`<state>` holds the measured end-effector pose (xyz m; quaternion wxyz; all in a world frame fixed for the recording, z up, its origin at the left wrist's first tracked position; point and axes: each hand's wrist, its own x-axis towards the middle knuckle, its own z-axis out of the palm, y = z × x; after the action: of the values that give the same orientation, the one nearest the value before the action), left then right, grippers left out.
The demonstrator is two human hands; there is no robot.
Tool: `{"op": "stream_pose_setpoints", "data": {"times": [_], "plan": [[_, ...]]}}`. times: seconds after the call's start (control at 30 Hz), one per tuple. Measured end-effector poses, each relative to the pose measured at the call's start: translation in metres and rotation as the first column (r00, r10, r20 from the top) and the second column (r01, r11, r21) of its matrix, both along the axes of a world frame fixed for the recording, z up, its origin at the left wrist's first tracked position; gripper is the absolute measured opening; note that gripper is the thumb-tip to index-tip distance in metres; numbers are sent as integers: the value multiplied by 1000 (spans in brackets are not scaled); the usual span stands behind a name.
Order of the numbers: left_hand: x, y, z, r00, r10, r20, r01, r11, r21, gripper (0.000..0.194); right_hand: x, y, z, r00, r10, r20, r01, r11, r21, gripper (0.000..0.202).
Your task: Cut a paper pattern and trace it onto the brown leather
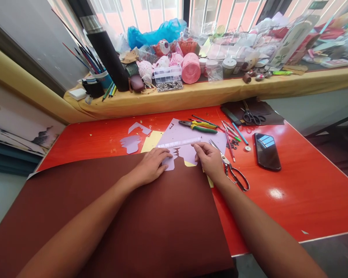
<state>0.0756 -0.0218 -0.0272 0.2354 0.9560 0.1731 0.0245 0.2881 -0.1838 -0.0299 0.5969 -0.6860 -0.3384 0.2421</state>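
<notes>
Evidently, some cutting is already done: a lobed lilac cutout and an angled lilac offcut are lying on the red tabletop, and a notched lilac piece is lying by the left hand at the far edge of the brown sheet. That broad sheet is spreading over the near left part of the tabletop and is looking largely uncut where it shows, so the work seems to be sitting at a measuring or fitting stage, with most of the brown material left whole. No finished article is showing.

The left hand is resting palm down, its fingers slightly parted and loosely bent, the tips touching the notched piece just below the translucent ruler. The right hand is bringing thumb and forefinger nearly together at the ruler's right end, the other fingers curling in; whether it is gripping the ruler or something small, I cannot tell.

The ruler is lying across the large lilac sheet, which is partly covering yellow paper. Green-and-yellow pliers are lying on the lilac sheet's far part, open-bladed scissors are lying just beside the right hand, and a black smartphone is resting farther right.
</notes>
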Motion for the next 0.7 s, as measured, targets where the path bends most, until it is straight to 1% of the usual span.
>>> {"op": "stream_pose_setpoints", "data": {"times": [0.2,0.5,0.7], "plan": [[6,4,7,1000,-15,-20,14,1000,-17,35,-5,-1,1,996,70,57,-70,997,-13,28],[18,21,13,996,-42,-80,35,996,-87,33,-5,-1,4,995,66,73,-64,998,-26,25],[18,23,14,995,-49,-83,39,992,-118,35,-7,-2,3,991,90,101,-85,995,-49,26]]}}
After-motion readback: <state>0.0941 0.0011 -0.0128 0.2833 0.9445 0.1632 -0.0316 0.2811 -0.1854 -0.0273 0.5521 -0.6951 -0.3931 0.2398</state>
